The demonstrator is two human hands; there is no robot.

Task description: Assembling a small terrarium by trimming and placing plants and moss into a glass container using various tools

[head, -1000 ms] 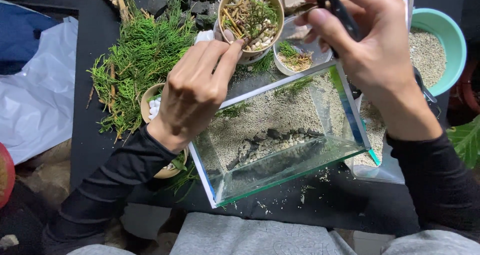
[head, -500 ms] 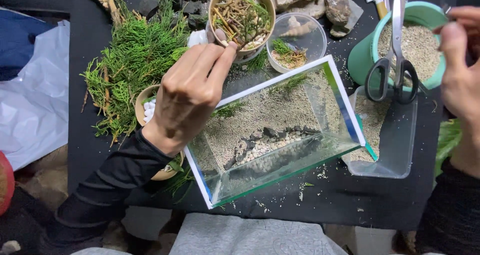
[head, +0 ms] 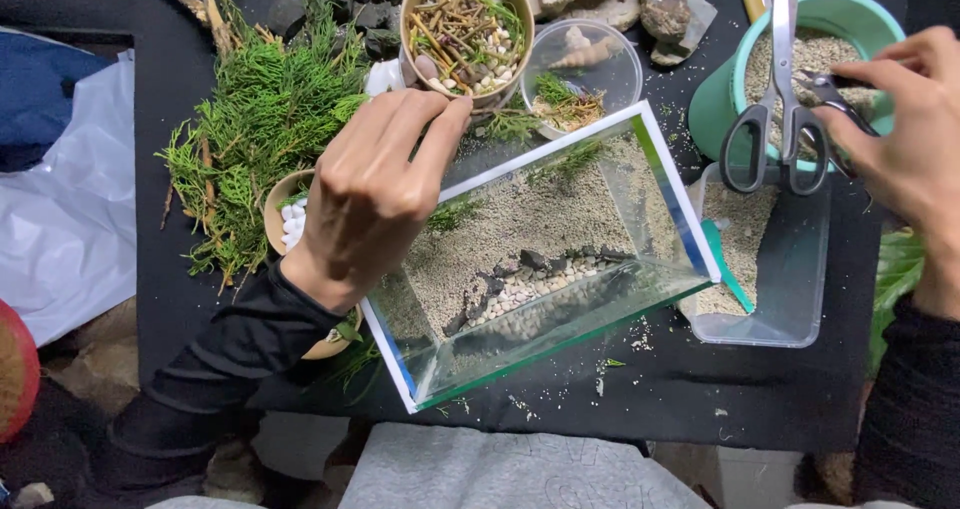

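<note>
A glass tank [head: 560, 329] stands tilted on the black table, holding sand with a line of dark stones and pale pebbles [head: 530, 274]. My left hand [head: 375, 194] grips the tank's far left rim, fingertips close to a wooden bowl of twigs and pebbles [head: 468, 29]. My right hand [head: 915, 149] is at the right edge, fingers closed on a thin dark tool [head: 830, 81]. That tool is right beside grey-handled scissors [head: 785, 99], which lie across a teal bowl of sand [head: 850, 4].
A pile of green foliage [head: 265, 129] lies at the left, beside a small bowl of white pebbles [head: 285, 214]. A clear round dish [head: 585, 69], rocks [head: 660, 4] and a clear plastic box of sand [head: 790, 299] surround the tank. A white bag [head: 60, 239] sits far left.
My right hand has moved from over the tank out to the right, towards the teal bowl. The scissors now show across that bowl. My left hand has kept its hold on the tank.
</note>
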